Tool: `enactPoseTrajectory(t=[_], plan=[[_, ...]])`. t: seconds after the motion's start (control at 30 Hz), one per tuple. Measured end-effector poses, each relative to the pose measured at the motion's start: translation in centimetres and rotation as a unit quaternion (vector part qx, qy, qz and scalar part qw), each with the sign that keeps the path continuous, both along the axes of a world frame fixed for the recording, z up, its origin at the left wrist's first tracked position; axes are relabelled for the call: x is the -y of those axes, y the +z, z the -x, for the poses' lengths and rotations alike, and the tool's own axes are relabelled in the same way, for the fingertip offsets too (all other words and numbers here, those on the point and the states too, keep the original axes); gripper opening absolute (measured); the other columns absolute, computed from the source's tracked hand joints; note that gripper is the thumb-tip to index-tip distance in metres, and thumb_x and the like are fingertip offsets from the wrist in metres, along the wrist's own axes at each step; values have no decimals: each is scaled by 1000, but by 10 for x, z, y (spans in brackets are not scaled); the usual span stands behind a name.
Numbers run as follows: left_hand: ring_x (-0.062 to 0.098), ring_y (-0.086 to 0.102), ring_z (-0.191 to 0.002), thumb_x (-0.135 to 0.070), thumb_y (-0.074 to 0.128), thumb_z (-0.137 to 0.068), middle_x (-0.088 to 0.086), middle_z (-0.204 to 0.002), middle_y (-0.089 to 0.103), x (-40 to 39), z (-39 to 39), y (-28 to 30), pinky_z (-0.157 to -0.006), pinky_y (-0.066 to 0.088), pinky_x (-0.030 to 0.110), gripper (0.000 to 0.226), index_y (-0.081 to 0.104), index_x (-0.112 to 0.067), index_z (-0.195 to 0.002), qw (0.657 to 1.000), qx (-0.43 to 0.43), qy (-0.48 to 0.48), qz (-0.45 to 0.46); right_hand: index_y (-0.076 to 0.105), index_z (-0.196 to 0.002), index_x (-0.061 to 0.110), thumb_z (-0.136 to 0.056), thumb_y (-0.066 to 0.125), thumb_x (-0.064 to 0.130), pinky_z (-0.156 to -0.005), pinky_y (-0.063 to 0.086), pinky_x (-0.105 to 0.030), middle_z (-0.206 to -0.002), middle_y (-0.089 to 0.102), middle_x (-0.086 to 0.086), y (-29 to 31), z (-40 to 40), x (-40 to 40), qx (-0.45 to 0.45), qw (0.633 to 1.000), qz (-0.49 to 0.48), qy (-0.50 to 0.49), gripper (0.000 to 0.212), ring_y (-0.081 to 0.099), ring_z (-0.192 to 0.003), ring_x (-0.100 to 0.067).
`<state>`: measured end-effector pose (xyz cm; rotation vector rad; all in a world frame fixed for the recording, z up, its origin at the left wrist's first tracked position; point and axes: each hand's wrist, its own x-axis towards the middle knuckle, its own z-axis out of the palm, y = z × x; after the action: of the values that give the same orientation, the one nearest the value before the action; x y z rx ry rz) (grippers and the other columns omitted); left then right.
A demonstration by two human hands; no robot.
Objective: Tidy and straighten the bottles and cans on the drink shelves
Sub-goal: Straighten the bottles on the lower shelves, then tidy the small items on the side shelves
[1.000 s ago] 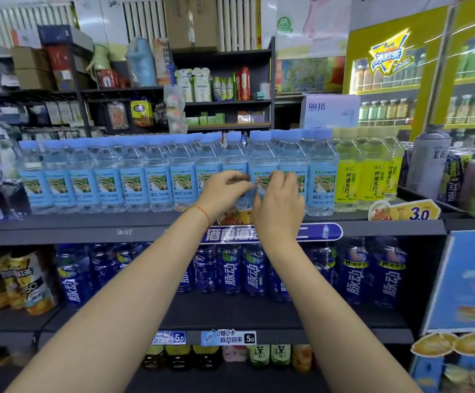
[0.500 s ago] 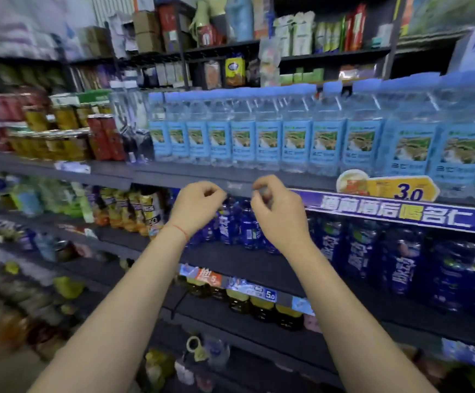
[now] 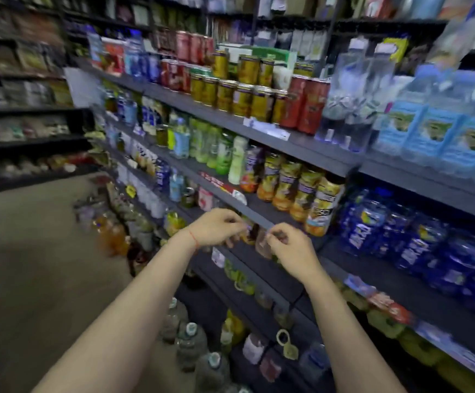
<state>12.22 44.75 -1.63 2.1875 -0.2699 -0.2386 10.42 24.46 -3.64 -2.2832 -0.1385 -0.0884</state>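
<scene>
Both my hands raised in front of the drink shelves, holding nothing.

My left hand (image 3: 216, 226) and right hand (image 3: 291, 249) hover close together at the centre, fingers loosely curled, fingertips drawn toward the thumbs; blur hides whether they pinch anything. A red string (image 3: 193, 238) circles my left wrist. Just beyond my knuckles, toward 12 o'clock, runs a grey shelf edge (image 3: 254, 215). At 1 o'clock stand yellow-labelled juice bottles (image 3: 301, 191), at 3 o'clock dark blue bottles (image 3: 418, 236). Further up at 12 o'clock sit gold cans (image 3: 239, 96) beside red cans (image 3: 305, 104), and at 2 o'clock pale blue water bottles (image 3: 435, 129).
</scene>
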Motion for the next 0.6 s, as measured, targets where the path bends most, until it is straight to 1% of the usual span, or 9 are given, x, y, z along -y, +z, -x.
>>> enactPoseTrajectory(t=[0.03, 0.07, 0.13, 0.17, 0.27, 0.33, 0.4, 0.47, 0.6], plan=[[18, 70, -74, -31, 54, -100, 10, -94, 73, -30, -8, -7, -71, 59, 39, 24, 66, -12, -108, 1000, -6, 14, 8, 64, -92, 16, -99, 54, 28, -59, 41, -19, -86, 65, -2, -5, -9, -29, -4, 1000, -4, 0, 17, 61, -80, -12], [16, 69, -70, -28, 54, -100, 14, -97, 72, -57, -14, -12, -67, 59, 36, 24, 65, -9, -110, 999, -8, 30, 18, 64, -91, 15, -99, 54, 27, -58, 41, -21, -83, 65, -4, -10, -18, -57, -7, 1000, -9, -3, 18, 62, -78, -18], [10, 66, -59, -22, 54, -100, 19, -98, 71, -107, -27, -22, -53, 53, 23, 23, 65, -4, -109, 997, 4, 69, 36, 63, -86, 17, -98, 54, 25, -57, 41, -20, -78, 64, 0, -18, -36, -106, -8, 1000, -18, -10, 17, 62, -76, -17], [11, 66, -59, -21, 54, -100, 19, -97, 72, -129, -35, -28, -54, 53, 23, 22, 66, -5, -106, 995, 10, 87, 38, 63, -85, 16, -98, 53, 23, -56, 41, -19, -76, 64, 0, -22, -45, -128, -14, 1000, -20, -10, 18, 62, -74, -14], [20, 71, -73, -27, 54, -98, 7, -88, 73, -183, -59, -39, -75, 57, 36, 16, 67, -19, -92, 993, -5, 109, 40, 63, -80, 15, -96, 53, 19, -51, 38, -11, -71, 64, 3, -30, -74, -181, -41, 999, -15, -4, 19, 57, -66, -5], [18, 69, -70, -27, 54, -99, 4, -88, 71, -211, -81, -47, -75, 56, 34, 13, 65, -21, -94, 992, -21, 115, 55, 62, -75, 21, -94, 54, 19, -53, 36, -12, -70, 62, 10, -37, -101, -209, -55, 998, -13, -12, 20, 55, -68, -1], [16, 67, -68, -26, 55, -98, 4, -90, 70, -232, -107, -58, -67, 55, 30, 9, 61, -21, -102, 988, -25, 132, 71, 63, -82, 19, -94, 54, 18, -58, 39, -21, -78, 62, 11, -48, -132, -234, -71, 997, -9, -25, 14, 57, -75, -7], [17, 68, -70, -27, 58, -96, 2, -93, 68, -248, -137, -73, -61, 51, 27, 19, 53, -26, -115, 985, -27, 155, 73, 62, -95, 15, -94, 55, 17, -69, 40, -27, -93, 63, 4, -66, -168, -257, -86, 995, -13, -39, 7, 58, -87, -18], [22, 69, -84, -28, 60, -94, 6, -99, 67, -275, -213, -113, -73, 54, 37, 46, 42, -21, -136, 986, -48, 155, 30, 50, -109, 19, -92, 60, 18, -75, 45, -33, -118, 57, -7, -118, -247, -296, -122, 990, -25, -64, 20, 55, -96, -22]])
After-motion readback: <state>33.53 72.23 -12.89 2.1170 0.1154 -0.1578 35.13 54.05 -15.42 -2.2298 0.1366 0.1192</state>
